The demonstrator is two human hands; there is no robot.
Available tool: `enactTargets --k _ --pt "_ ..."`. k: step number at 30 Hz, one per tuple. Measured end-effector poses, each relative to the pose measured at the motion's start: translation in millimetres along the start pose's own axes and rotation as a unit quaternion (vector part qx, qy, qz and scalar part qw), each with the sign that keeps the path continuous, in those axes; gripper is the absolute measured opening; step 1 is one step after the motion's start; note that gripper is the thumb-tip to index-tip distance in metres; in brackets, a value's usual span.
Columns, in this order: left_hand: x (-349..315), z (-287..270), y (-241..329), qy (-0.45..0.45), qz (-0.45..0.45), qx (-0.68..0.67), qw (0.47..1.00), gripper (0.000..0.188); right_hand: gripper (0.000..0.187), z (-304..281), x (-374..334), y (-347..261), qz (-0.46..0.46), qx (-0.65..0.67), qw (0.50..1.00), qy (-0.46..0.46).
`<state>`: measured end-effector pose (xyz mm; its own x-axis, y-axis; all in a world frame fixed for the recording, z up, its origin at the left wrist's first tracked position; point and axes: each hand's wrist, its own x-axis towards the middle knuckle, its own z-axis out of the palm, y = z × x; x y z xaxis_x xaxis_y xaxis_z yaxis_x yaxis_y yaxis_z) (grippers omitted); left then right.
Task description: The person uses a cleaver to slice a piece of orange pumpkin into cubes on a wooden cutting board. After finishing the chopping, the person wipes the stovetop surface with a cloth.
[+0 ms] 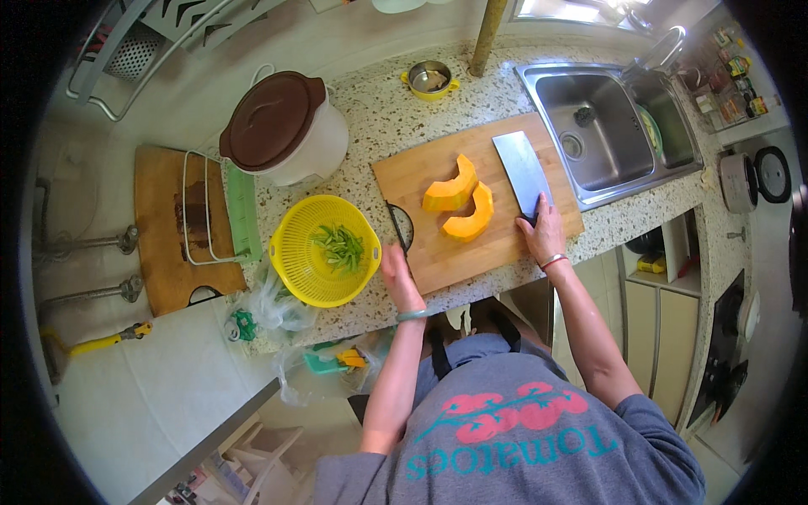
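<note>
My right hand (544,234) is closed around the dark handle of a cleaver (523,168), whose broad blade lies flat on the right side of a wooden cutting board (505,261). To the left of the blade rest two curved pieces of orange pumpkin, one (453,187) a little behind the other (473,217). My left hand (401,276) holds nothing, its fingers stretched out at the board's left edge, close to the black board handle (401,227). Just beside it stands a yellow colander (295,252) with cut green vegetable pieces (341,248) inside.
Behind the colander is a white container with a brown lid (273,118). A small yellow-handled pot (430,80) sits at the back. Right of the board is a double steel sink (589,101). Below the counter's left edge hangs a bag with scraps (349,359).
</note>
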<state>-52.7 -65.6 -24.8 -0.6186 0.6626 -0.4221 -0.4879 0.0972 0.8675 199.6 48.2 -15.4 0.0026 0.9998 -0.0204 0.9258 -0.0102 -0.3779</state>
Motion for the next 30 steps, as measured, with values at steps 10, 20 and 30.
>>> enactTargets --k 10,20,30 --pt "9 -49 29 0.076 -0.091 -0.228 0.966 0.034 0.041 -22 -11 -28 -0.058 0.02 0.993 0.097" --pt "-33 53 65 -0.107 -0.064 -0.03 0.992 0.037 0.044 -71 -9 -111 0.086 0.558 0.786 -0.252" --pt "2 151 49 -0.249 -0.078 0.027 0.965 0.035 0.023 -77 49 -65 0.194 0.62 0.747 -0.141"
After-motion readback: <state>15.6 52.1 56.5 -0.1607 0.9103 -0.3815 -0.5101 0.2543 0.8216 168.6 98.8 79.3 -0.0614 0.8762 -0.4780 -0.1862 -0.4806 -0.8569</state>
